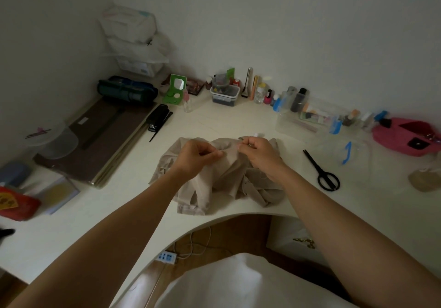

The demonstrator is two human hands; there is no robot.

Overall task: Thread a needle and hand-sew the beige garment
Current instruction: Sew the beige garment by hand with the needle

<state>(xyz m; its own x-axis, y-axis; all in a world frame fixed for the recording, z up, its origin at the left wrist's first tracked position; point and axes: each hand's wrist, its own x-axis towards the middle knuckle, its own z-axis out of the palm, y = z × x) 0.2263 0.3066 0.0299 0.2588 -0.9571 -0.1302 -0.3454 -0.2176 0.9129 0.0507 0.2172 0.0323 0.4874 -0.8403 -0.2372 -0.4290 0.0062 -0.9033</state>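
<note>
- Soft, crumpled beige garment lies heaped on the smooth white desk — beneath both hands.
- Left hand, right hand — each grip pinched narrow; what they pinch, I cannot tell.

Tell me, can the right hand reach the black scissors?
Probably yes: the black scissors lie flat on the desk to the right of the right hand, with only bare surface between them.

Plain beige garment lies before me on the white table. Right of it: black scissors, then a pink bag with red patch. Behind it, left: green mirror, black stapler. Far left: red packet, yellow mark.
</note>
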